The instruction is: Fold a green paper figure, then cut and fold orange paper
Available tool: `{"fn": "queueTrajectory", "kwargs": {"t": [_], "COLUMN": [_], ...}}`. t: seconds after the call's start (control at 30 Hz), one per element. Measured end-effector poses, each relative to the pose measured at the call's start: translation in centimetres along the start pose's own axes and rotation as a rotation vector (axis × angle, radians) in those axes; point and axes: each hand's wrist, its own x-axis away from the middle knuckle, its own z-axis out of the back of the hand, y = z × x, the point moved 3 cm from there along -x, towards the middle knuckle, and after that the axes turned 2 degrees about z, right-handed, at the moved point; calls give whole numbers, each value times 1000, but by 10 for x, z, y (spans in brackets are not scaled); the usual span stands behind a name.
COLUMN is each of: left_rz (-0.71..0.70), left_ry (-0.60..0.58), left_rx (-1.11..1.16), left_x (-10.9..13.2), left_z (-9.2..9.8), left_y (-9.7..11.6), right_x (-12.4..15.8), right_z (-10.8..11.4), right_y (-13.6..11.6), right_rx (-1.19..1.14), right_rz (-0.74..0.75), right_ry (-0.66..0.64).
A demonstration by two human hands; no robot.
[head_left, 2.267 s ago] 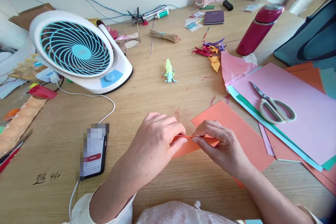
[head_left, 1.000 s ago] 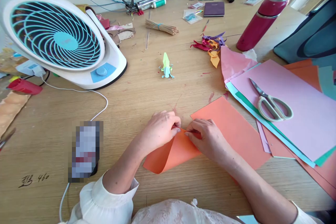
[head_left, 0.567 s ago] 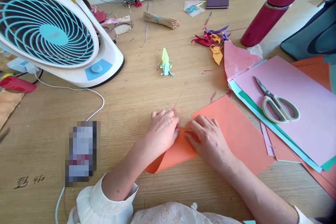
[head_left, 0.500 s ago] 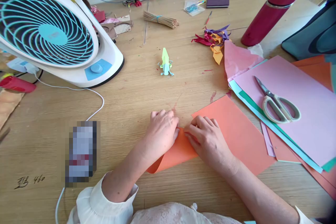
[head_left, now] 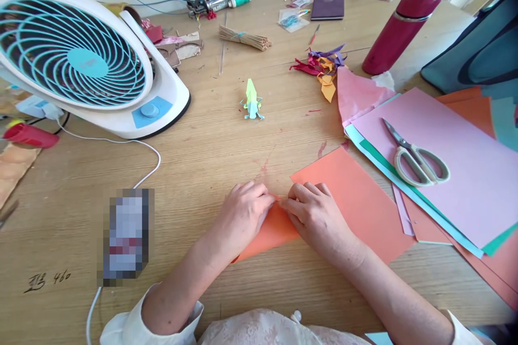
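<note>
A folded piece of orange paper [head_left: 265, 237] lies on the table in front of me, under both hands. My left hand [head_left: 246, 215] is closed, its fingertips pinching the upper edge of that paper. Close beside it, my right hand [head_left: 318, 218] also pinches the same edge, a little to the right. The fingertips partly hide the fold. To the right, a flat orange sheet [head_left: 356, 210] lies partly beneath my right hand and forearm. Farther back stands a small yellow-green and blue paper figure [head_left: 251, 101].
A white fan [head_left: 168, 99] stands at the left, above a blurred phone-like device [head_left: 127, 237] with a cable. Scissors [head_left: 418, 159] rest on stacked coloured paper [head_left: 465, 194] at the right. Behind are a red flask [head_left: 399, 32], folded paper pieces [head_left: 327, 64] and a bundle of sticks [head_left: 245, 38].
The folded paper's left end, curled up and open before, now lies flatter. My left fingers have shifted slightly down onto the edge, closer to the right fingers. The view has shifted a little.
</note>
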Motion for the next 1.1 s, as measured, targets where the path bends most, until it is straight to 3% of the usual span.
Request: {"fn": "queueTrajectory", "kwargs": {"t": [0.17, 0.43, 0.8, 1.1], "left_rz": [-42, 53, 97, 92], "left_ry": [-31, -30, -76, -86], "left_rx": [-45, 51, -70, -100], "left_x": [16, 36, 38, 37], "left_z": [-3, -3, -20, -21], "left_y": [2, 9, 13, 14], "right_x": [1, 6, 12, 11], "right_z": [0, 0, 0, 2], "right_y": [1, -1, -13, -11], "right_rx": [17, 56, 153, 105], "right_rz": [12, 53, 90, 59], "right_ry": [-23, -29, -77, -146]}}
